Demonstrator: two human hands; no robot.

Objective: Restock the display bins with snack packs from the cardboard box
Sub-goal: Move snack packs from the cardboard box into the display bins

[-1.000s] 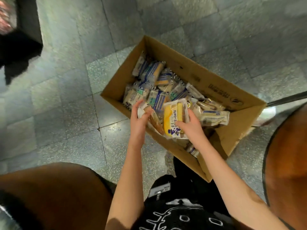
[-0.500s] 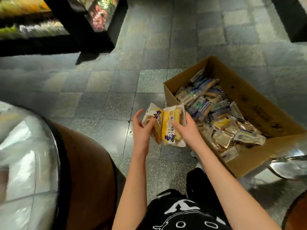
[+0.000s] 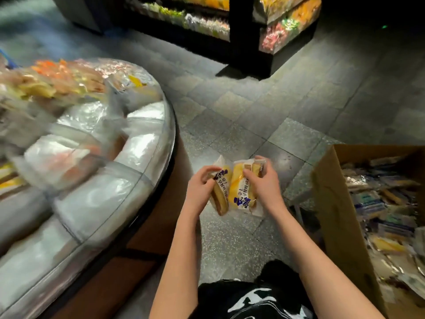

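Head view: your left hand [image 3: 200, 187] and right hand [image 3: 264, 187] each grip one of two snack packs [image 3: 241, 192], now out of the cardboard box [image 3: 333, 215], just left of it. The display bin [image 3: 103, 180], further left, came into sight; placing seems next.

yellow snack packs [image 3: 240, 189], brown cardboard box [image 3: 333, 203], grey speckled floor [image 3: 230, 125]

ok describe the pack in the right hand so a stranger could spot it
Between the round display bin at left and the cardboard box at right, two hands hold packs above the floor. The right hand grips the wider pack, yellow-faced with blue mark at the bottom; the left hand holds a narrower, browner pack.
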